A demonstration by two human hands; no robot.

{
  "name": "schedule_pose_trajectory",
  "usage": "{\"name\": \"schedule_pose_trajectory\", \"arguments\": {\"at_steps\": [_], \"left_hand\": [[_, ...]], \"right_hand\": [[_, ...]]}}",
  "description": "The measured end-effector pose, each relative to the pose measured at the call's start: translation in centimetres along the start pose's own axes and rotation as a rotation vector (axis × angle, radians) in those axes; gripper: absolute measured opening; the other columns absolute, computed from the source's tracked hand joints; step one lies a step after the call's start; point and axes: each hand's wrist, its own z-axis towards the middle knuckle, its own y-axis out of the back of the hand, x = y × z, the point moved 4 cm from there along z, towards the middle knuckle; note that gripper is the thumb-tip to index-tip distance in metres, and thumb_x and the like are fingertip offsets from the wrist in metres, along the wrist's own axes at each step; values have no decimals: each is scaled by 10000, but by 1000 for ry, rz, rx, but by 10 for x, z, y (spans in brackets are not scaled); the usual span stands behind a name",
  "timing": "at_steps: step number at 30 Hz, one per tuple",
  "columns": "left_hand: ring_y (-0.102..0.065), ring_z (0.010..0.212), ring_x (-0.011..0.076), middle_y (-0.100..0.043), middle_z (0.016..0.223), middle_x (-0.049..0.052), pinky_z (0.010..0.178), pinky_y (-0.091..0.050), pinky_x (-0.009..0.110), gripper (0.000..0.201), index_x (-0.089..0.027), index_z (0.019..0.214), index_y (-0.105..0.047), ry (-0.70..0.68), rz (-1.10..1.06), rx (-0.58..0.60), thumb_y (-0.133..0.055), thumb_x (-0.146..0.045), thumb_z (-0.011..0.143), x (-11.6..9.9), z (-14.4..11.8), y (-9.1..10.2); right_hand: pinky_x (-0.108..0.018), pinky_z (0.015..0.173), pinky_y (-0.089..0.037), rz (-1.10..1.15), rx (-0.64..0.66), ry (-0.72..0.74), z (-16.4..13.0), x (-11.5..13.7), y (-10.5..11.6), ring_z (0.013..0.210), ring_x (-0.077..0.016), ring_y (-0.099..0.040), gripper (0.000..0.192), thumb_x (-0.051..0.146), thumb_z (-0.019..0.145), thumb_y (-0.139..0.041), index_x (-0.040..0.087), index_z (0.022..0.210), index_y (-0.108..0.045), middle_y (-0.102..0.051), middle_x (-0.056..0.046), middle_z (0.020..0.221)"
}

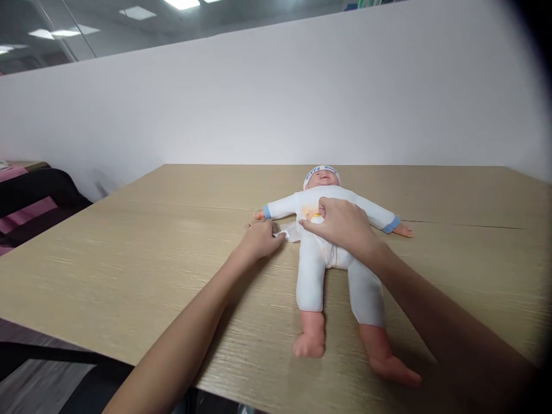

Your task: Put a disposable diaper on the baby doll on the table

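Left hand (259, 238) fingers pinch white flap (290, 233); right hand (340, 224) fingers press doll (332, 253) belly.

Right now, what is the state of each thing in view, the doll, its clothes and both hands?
Doll: lying on its back on the table, arms spread.
White suit: on the doll, feet bare.
Cap: on the head.
Left hand: pinching a white flap at the doll's side.
Right hand: resting on the doll's belly.

Doll (321, 259): white suit, blue cuffs, pink skin; table (129, 259): tan woodgrain; wall (259, 103): white.
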Motion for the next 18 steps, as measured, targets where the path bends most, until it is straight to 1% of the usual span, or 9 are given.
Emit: {"name": "schedule_pose_trajectory", "arguments": {"at_steps": [2,4,7,9,12,14,16,18], "left_hand": [[-668,892,305,-721,879,88,877,-514,434,340,-246,794,-577,68,-147,39,-675,-540,933,6,4,0],[-598,772,238,-652,777,24,763,-470,361,345,-254,754,-552,137,-351,49,-714,-528,886,10,8,-1],[-473,671,164,-531,689,-29,663,-374,302,346,-250,727,-518,177,-748,2,-795,-446,793,9,12,-1],[-423,642,136,-484,673,-46,644,-341,289,342,-248,749,-498,175,-919,-45,-804,-398,771,7,15,0],[-436,639,124,-531,700,-53,655,-362,285,288,-244,904,-570,183,-1069,-100,-808,-358,787,0,18,6],[-475,655,125,-590,722,-48,681,-400,289,337,-234,1042,-633,183,-1161,-111,-837,-331,791,-9,20,9],[-529,687,129,-639,750,-39,717,-441,292,396,-223,1128,-669,167,-1209,-96,-863,-324,797,-22,24,9],[-594,737,139,-671,782,-28,756,-479,294,424,-215,1161,-691,136,-1247,-78,-884,-339,804,-40,27,6]], "right_hand": [[-354,597,-289,-16,25,-9,-2,1,1,702,-288,-675,473,687,871,-809,239,863,-656,-761,-115,796],[-355,595,-299,-15,25,-1,-2,2,2,692,-286,-677,464,677,871,-813,240,862,-660,-757,-111,780],[-359,605,-328,-6,28,18,-2,4,3,706,-293,-690,449,672,890,-797,239,888,-677,-768,-112,801],[-369,622,-352,-13,59,0,-1,4,2,756,-319,-711,450,670,903,-784,231,929,-693,-786,-132,857],[-375,643,-366,-8,76,-18,-1,5,2,801,-339,-721,451,666,909,-786,226,946,-694,-789,-145,885],[-373,644,-360,7,85,-11,-2,7,3,803,-332,-718,456,675,925,-775,228,933,-686,-784,-144,889],[-374,643,-353,9,100,-2,-4,10,3,815,-329,-718,479,698,953,-738,222,937,-682,-784,-148,911],[-376,644,-341,-8,105,5,-6,12,5,846,-330,-723,495,702,995,-680,208,964,-684,-787,-150,943]]}}
